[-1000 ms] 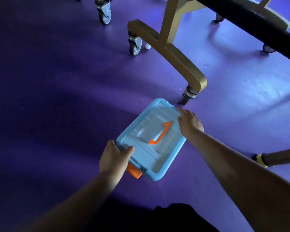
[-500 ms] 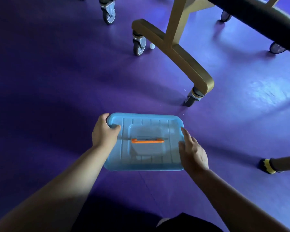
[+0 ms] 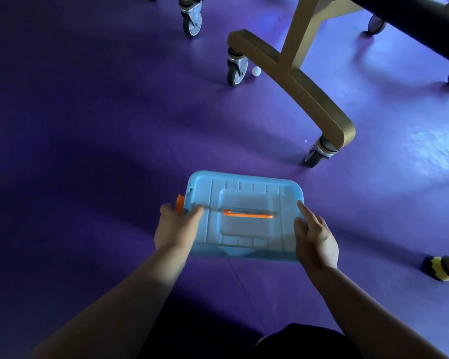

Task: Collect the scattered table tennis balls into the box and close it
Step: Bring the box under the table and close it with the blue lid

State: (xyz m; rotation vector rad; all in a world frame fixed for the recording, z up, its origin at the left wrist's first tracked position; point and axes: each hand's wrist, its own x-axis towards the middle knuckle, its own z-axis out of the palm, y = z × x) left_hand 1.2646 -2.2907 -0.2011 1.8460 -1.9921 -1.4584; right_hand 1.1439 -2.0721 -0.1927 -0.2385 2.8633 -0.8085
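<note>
1. Box (image 3: 244,229), lidded: now sitting square, turned from its earlier slant, low by the floor (image 3: 88,125).
2. Left hand (image 3: 175,229) gripping latch (image 3: 180,203) end; right hand (image 3: 315,239) gripping opposite edge; latching is pending.
3. Ball (image 3: 256,71) lying uncollected beside caster (image 3: 235,73).

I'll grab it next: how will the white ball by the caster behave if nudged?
The white ball is small and round on a flat floor, so it is probably light and a nudge would likely send it rolling. Lying between the caster and the gold leg, it may get trapped.
</note>
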